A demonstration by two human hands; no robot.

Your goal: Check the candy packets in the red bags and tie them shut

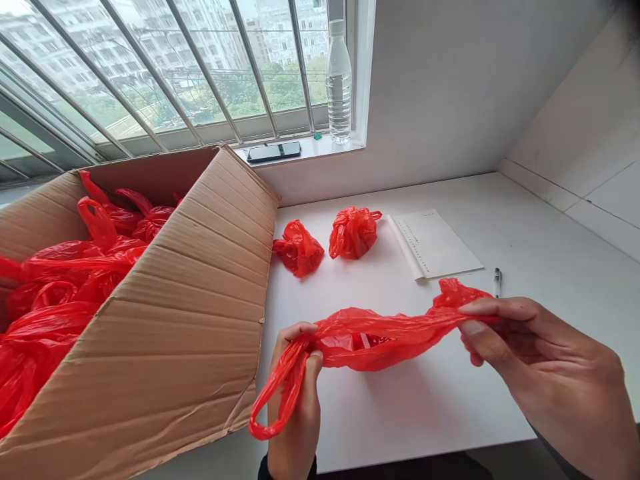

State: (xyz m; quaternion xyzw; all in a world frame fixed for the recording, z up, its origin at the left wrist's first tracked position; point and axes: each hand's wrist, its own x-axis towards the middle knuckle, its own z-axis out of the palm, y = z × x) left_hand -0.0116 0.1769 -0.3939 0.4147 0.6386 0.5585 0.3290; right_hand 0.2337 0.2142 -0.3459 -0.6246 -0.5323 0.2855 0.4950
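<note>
A red plastic bag (380,333) is stretched sideways above the white table, its mouth partly open, with something pale and printed showing inside. My left hand (300,380) pinches its left end, and a looped handle hangs down over the fingers. The right end is pinched between thumb and fingers of my right hand (545,353), with a crumpled part of the bag sticking up beside the fingertips. Beyond the bag, two bunched red bags, one on the left (299,249) and one on the right (355,233), sit on the table.
A cardboard box (200,300) full of red bags (75,280) stands at the left. An open notebook (437,243) and a pen (497,281) lie on the white table (540,233). On the windowsill are a phone (273,152) and a clear bottle (339,87).
</note>
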